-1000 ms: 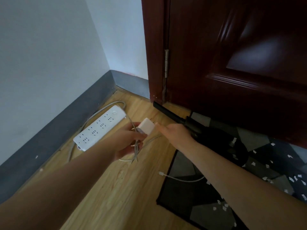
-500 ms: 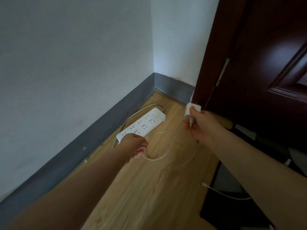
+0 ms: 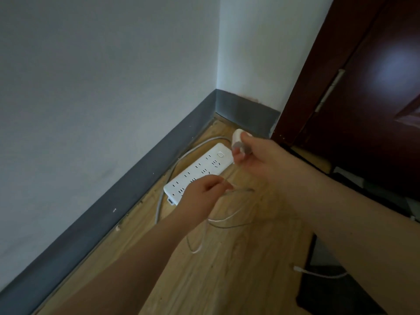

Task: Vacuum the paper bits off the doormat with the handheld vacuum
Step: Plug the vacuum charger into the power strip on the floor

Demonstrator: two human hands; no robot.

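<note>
Charger plug poised above the power strip's near socket end.
Right hand (image 3: 256,155) pinches white adapter (image 3: 237,138) just above power strip (image 3: 200,171), long axis running corner-to-viewer; left hand (image 3: 204,189) pinches cable (image 3: 218,220); doormat (image 3: 318,292) lies lower right, vacuum unseen.

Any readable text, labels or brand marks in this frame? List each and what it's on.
None can be read.
Power strip: only socket slots and a blank square button show; no print visible.
Charger in the right hand: blurred, no marking legible.
Cable, pinched by the left hand: plain.
Door and walls: no signs or labels.
</note>
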